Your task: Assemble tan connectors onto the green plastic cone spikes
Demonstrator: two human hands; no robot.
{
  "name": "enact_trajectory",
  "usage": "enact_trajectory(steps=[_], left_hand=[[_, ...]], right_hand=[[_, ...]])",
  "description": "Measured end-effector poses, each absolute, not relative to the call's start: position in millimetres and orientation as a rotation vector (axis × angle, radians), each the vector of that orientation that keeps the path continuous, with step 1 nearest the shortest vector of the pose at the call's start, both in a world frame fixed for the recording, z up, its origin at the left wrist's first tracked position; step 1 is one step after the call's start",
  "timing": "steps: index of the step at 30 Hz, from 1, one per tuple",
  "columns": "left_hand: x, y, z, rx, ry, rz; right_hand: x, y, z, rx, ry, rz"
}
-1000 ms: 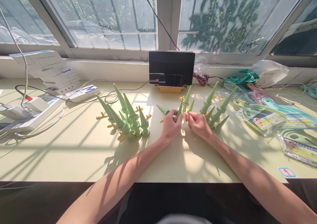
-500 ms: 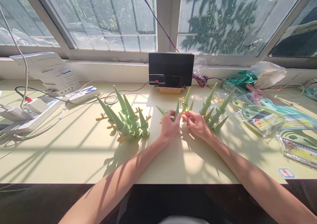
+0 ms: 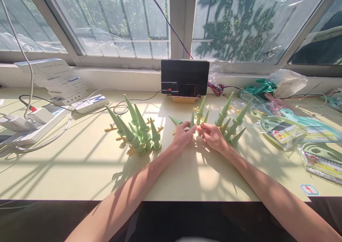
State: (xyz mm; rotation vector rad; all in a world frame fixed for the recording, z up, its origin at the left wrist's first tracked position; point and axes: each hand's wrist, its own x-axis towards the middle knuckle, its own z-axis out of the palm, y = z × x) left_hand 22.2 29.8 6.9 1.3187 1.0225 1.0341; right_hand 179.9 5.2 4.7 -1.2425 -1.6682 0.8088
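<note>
Both hands meet over the middle of the table, fingertips almost touching. My left hand [image 3: 184,135] is closed on a green spiked piece [image 3: 192,119], its fingers wrapped round the lower part. A small yellow piece [image 3: 198,127] is pinched in my right hand [image 3: 213,135], partly hidden by the fingers. Just behind the hands stands a green spike [image 3: 201,108] with yellow parts, and another green spike [image 3: 175,120] leans out to the left. A group of green spikes [image 3: 144,131] with yellow side pieces stands left of my hands; a similar group [image 3: 236,121] stands right.
A black tablet [image 3: 185,72] with a phone before it stands at the back on a small cardboard support. White boxes [image 3: 60,78] and a power strip [image 3: 40,128] lie left, with cables. Plastic-wrapped green items [image 3: 283,129] and a small sticker [image 3: 309,189] are at the right.
The view has shifted slightly. The fingers of my right hand have moved a little around the yellow piece; both hands stay at the same place over the table.
</note>
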Motion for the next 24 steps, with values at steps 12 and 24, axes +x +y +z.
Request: enact_trajectory(steps=[12, 24], left_hand=[[18.4, 29.4, 7.5, 1.387, 0.965, 1.032], [18.9, 28.2, 8.1, 1.562, 0.923, 1.098]], right_hand=[[179.8, 3.2, 8.5, -1.151, -1.605, 0.993], [180.7, 5.8, 7.0, -1.002, -1.438, 1.305]])
